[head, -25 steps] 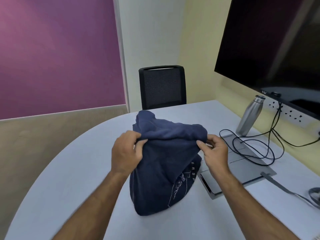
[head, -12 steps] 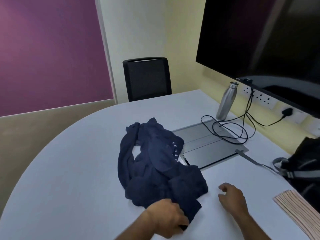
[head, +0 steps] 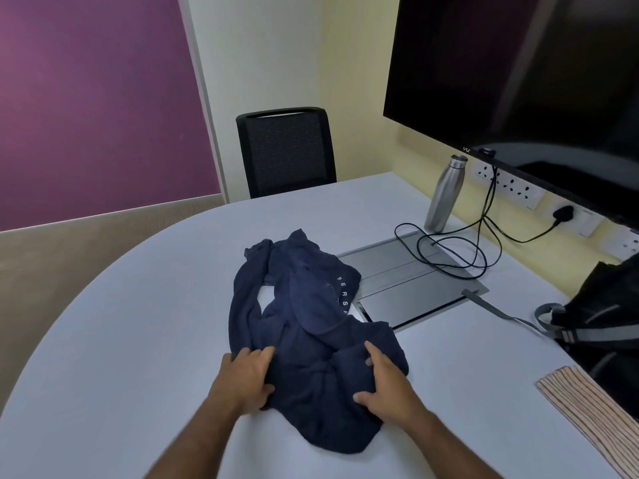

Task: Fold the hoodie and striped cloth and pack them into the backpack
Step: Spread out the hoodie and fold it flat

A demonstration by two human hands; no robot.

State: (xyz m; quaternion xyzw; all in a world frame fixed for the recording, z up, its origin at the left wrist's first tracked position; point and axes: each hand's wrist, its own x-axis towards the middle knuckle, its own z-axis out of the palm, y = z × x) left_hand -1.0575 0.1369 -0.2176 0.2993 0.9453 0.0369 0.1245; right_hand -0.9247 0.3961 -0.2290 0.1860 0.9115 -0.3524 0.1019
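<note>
- Table [head: 121,340]: a pale, round-ended top that fills the lower view and carries every item listed below.
- Screen [head: 518,63]: a dark wall-mounted panel at upper right, above a row of sockets.
- Chair [head: 285,150]: black mesh back, standing at the far edge of the table.
- Hoodie [head: 311,323]: navy, unfolded and rumpled, lying at the table's centre; white lettering shows on its right side, and its right edge overlaps the corner of the grey panel.
- Backpack [head: 605,323]: black with grey straps, at the right edge of the table, well apart from the hoodie; one strap trails towards the panel.
- Grey panel [head: 415,281]: a flat metal plate set in the tabletop, with a coiled black cable [head: 449,250] lying across it.
- Striped cloth [head: 594,413]: folded flat at lower right, just in front of the backpack.
- Right hand [head: 387,385]: laid on the near part of the hoodie, fingers curled into a bunched fold and thumb spread.
- Left hand [head: 245,378]: at the hoodie's near-left edge, fingers bent over the fabric and gripping it.
- Bottle [head: 444,195]: steel, upright, beside the wall and behind the cable.
</note>
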